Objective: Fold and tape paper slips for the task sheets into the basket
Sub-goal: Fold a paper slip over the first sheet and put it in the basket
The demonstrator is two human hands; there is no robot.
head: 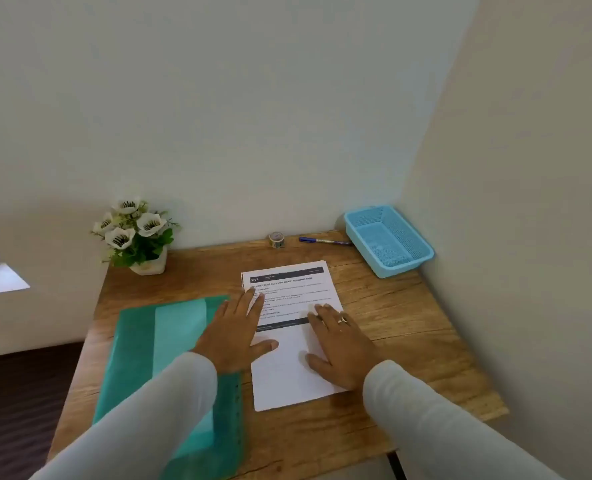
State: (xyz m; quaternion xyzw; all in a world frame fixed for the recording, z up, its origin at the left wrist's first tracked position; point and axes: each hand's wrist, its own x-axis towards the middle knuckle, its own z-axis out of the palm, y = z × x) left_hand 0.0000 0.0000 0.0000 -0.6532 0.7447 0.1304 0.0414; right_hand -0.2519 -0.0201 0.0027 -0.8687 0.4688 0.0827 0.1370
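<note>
Head view: the task sheet [287, 382], judged light and limp, is pressed flat by left hand [234, 336] and right hand [339, 344], grips released, best lifted at its six-o'clock edge.

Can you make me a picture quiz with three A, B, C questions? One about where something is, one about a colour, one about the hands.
1. Where is the tape roll? A. on the green folder B. on the table by the wall, beside the pen C. on the floor
2. What colour is the basket? A. red B. yellow C. blue
3. What are the left hand and right hand doing? A. gripping the pen B. resting open on the printed sheet C. making fists
Answers: 1 B, it stands at the table's far edge. 2 C, its mesh walls are light blue. 3 B, straight fingers lie on the sheet.
</note>
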